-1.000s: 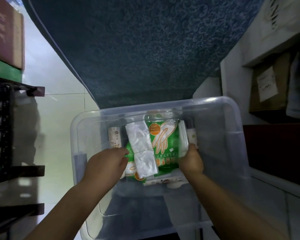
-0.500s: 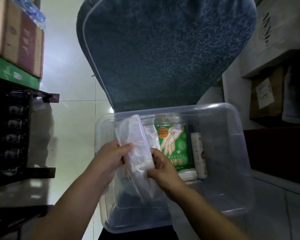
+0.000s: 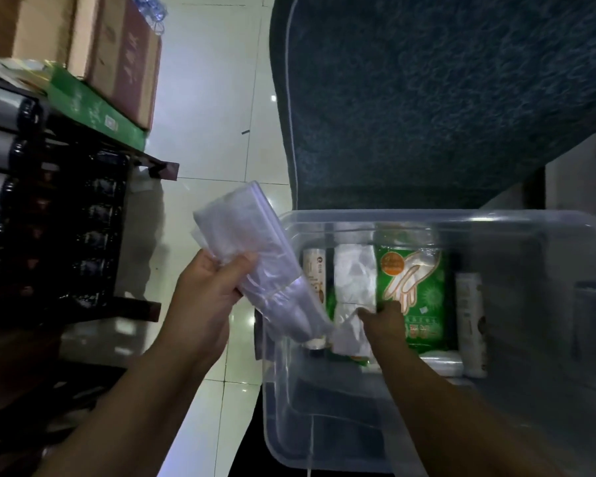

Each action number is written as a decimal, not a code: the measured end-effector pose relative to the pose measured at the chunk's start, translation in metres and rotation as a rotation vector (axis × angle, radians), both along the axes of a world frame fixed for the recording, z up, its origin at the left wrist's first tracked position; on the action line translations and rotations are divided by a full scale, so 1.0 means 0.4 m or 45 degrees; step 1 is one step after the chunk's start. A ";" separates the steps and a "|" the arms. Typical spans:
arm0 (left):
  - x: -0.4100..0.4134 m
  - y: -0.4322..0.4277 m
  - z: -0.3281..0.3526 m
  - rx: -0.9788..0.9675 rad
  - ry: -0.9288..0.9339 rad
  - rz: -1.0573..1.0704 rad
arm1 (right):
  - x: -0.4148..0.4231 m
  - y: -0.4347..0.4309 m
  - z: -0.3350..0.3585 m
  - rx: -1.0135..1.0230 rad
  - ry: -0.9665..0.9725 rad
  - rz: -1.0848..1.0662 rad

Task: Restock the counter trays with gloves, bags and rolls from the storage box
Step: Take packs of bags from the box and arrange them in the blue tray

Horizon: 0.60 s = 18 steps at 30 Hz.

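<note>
A pack of clear plastic bags (image 3: 255, 256) is held up in the left hand (image 3: 207, 297), outside the clear storage box (image 3: 496, 390).

The left fingers (image 3: 245, 266) are clenched around the pack, above the box's left rim. Inside the box, a second white bag pack (image 3: 353, 290) is pinched by the right hand (image 3: 384, 321), beside a green glove packet (image 3: 415, 287) and two rolls (image 3: 470, 321).
</note>
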State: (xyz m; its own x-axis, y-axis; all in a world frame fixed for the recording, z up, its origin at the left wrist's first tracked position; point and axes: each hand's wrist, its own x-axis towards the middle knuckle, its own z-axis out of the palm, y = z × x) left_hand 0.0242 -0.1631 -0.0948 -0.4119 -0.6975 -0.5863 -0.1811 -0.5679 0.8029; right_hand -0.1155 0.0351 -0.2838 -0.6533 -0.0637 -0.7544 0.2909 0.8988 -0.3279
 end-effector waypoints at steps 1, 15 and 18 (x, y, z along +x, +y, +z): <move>0.004 0.000 -0.001 0.041 0.036 0.027 | 0.011 -0.008 -0.006 0.003 -0.040 -0.009; -0.021 0.029 0.134 0.193 0.086 0.184 | 0.000 0.008 0.407 -0.572 0.281 -0.010; -0.054 0.069 0.202 0.175 0.100 0.143 | 0.002 0.015 0.582 -0.667 0.539 0.108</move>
State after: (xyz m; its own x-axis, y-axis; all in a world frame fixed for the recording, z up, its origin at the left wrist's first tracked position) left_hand 0.0025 -0.1357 -0.0139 -0.3844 -0.6573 -0.6483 -0.0499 -0.6864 0.7255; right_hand -0.1147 0.0412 -0.0511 -0.8620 -0.4155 -0.2903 -0.0230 0.6041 -0.7966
